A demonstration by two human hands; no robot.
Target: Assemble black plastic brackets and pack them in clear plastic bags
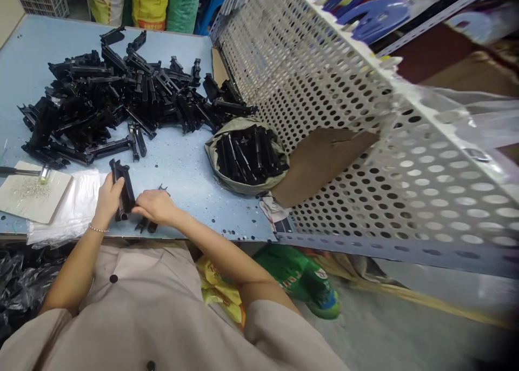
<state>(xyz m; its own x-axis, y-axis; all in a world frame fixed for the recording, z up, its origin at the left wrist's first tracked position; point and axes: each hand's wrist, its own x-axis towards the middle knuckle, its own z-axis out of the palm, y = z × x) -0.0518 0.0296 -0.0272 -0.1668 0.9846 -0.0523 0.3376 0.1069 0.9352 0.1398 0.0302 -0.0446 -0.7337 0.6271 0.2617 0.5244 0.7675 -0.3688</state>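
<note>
My left hand [108,198] grips a long black plastic part [122,190], which stands tilted near the front edge of the blue table [182,160]. Close against its lower right side is my right hand [156,206], fingers curled in; what they hold, if anything, is hidden. Partly under the right hand lie more black plastic pieces [152,226]. Farther back spreads a big heap of similar black parts [109,95]. To the right, a round cloth-lined container [227,184] is filled with black parts lying side by side.
At the left, a hammer [24,171] rests on a pale board [24,203] beside clear plastic bags [77,203]. A white perforated panel [320,90] walls off the right side, with brown cardboard [324,163] against it. Woven sacks [150,6] stand behind the table.
</note>
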